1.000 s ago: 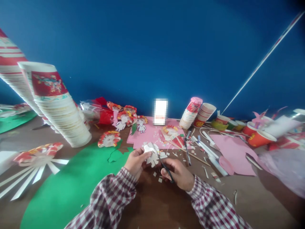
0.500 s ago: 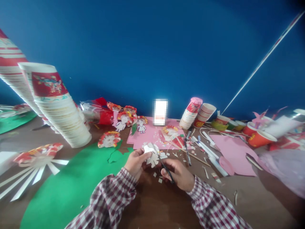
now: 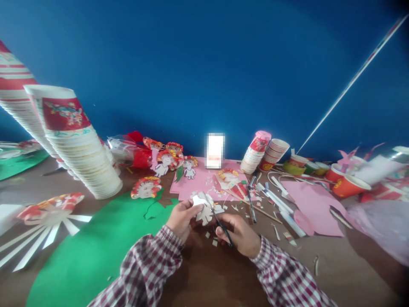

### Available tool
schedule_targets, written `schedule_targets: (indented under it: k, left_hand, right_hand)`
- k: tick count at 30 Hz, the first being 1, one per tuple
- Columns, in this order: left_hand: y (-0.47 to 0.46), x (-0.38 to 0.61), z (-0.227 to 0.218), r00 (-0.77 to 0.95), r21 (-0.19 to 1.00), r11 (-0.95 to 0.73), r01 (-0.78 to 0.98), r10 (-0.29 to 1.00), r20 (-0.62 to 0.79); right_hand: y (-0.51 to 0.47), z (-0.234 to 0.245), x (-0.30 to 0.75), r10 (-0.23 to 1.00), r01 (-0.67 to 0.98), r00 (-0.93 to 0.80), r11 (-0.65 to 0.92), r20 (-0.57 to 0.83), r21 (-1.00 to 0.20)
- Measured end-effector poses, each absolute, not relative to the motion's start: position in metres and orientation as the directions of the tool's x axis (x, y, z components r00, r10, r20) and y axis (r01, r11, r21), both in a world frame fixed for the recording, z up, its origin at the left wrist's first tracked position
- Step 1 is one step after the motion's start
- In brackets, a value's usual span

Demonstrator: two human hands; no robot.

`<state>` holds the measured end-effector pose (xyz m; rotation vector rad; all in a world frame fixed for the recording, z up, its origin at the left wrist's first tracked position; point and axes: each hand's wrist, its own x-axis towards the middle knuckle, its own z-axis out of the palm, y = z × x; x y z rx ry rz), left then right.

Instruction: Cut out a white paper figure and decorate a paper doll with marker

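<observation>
Between thumb and fingers, my left hand (image 3: 182, 218) pinches a white paper cutout (image 3: 203, 212) with a scalloped, uneven outline. My right hand (image 3: 239, 233) is wrapped round the dark handles of a pair of scissors (image 3: 223, 228). Their blades point up and to the left and lie against the right side of the cutout; whether they cut into it I cannot make out. Small white paper scraps (image 3: 214, 242) lie on the brown table (image 3: 204, 273) below the hands. Just beyond are pink paper sheets (image 3: 191, 187) with scraps and a thin wooden stick (image 3: 255, 206) on them.
Tall stacked paper cups (image 3: 92, 157) lean at the left, with shorter cup stacks (image 3: 252, 155) at the back. Green paper (image 3: 96, 247) spreads under my left sleeve. Paper dolls (image 3: 189, 167), a pen (image 3: 252, 209), white strips (image 3: 284, 213) and a fringed paper piece (image 3: 51, 217) lie about.
</observation>
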<state>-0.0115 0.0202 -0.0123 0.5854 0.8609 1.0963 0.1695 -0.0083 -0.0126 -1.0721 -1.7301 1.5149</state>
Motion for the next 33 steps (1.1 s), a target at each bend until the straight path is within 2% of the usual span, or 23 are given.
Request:
schedule_targets:
  k: [6, 13, 21, 28, 33]
  left_hand:
    - [0.020, -0.011, -0.011, 0.187, 0.791, 0.349, -0.503, 0.937, -0.294]
    - [0.022, -0.010, -0.013, 0.186, 0.830, 0.260, -0.493, 0.964, -0.192]
    - [0.022, -0.012, -0.008, 0.109, 0.838, 0.247, -0.487, 0.969, -0.222]
    - [0.021, -0.012, -0.002, 0.122, 0.822, 0.282, -0.495, 0.959, -0.256]
    - [0.021, -0.011, -0.005, 0.117, 0.822, 0.255, -0.509, 0.967, -0.227]
  right_hand:
    - [-0.007, -0.014, 0.169, 0.870, 0.202, -0.485, 0.015, -0.087, -0.979]
    - [-0.008, -0.019, 0.170, 0.862, 0.183, -0.501, 0.017, -0.078, -0.983]
    - [-0.010, -0.011, 0.169, 0.855, 0.172, -0.500, -0.060, -0.140, -0.983]
    - [-0.011, -0.011, 0.170, 0.856, 0.217, -0.486, -0.080, -0.178, -0.973]
    - [-0.009, -0.013, 0.170, 0.854, 0.227, -0.489, -0.070, -0.176, -0.971]
